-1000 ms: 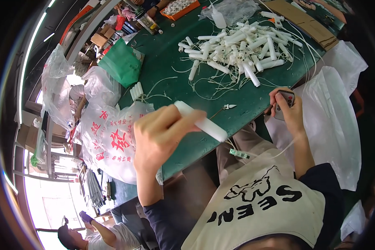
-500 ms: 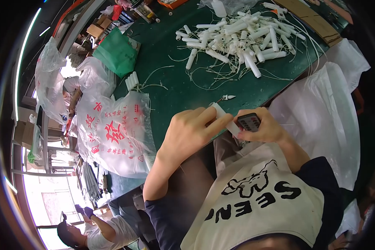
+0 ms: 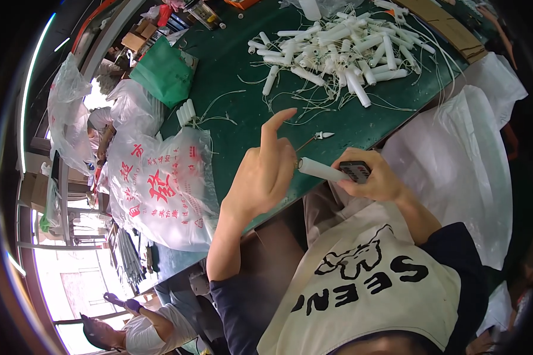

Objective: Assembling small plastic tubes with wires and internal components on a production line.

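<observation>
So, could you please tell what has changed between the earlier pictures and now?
The right hand, holding the remote control, moved left and now also grips the white tube. The left hand no longer wraps the tube; whether it touches its end is unclear. Its index finger has stretched away. The tube pile and green bag stayed in place.

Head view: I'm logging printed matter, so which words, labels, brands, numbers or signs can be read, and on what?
Plastic bag: red characters, large and small; wording not copied.
Cream apron: bold black lettering; wording not copied.
Remote in the right hand: markings too small to read.
</observation>
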Tool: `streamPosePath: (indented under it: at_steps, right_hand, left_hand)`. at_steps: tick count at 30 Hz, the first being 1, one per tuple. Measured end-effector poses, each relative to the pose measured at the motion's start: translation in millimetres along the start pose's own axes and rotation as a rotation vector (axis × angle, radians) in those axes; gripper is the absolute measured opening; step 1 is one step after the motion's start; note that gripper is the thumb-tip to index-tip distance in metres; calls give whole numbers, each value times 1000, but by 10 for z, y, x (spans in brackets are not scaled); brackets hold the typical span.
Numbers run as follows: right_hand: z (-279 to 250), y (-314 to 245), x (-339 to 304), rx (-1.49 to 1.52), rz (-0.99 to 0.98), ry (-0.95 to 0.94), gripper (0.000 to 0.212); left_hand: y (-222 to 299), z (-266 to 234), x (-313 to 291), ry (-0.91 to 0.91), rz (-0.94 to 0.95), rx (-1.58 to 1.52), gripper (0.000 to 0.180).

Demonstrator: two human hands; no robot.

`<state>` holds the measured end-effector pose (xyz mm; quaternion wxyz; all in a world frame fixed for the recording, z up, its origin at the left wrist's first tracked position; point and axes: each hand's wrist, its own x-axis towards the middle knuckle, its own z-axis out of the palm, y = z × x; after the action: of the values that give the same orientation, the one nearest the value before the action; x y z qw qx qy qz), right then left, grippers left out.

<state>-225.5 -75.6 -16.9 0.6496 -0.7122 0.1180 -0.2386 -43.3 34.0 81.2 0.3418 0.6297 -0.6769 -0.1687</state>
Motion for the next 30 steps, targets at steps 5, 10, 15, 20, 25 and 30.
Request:
streamPosePath:
  at_steps: [5, 10, 15, 20, 25, 30]
  right_hand:
    - [20, 45, -5, -91, -53, 23, 25]
    - [71, 80, 15, -222, -188, 71, 23]
    - [141, 77, 9, -211, -132, 66, 23]
    - [184, 106, 14, -171, -85, 15, 23]
    - [222, 181, 7, -115, -178, 55, 24]
    - [193, 176, -11, -88, -180, 112, 25]
  left_hand:
    - [39, 27, -4, -22, 42, 242, 45]
    - [90, 11, 5, -63, 90, 520, 55]
    - [104, -27, -36, -38, 85, 373, 58]
    - [63, -4, -55, -27, 98, 157, 52]
    - [89, 4, -74, -8, -94, -224, 54]
    - [50, -38, -49, 92, -72, -212, 53]
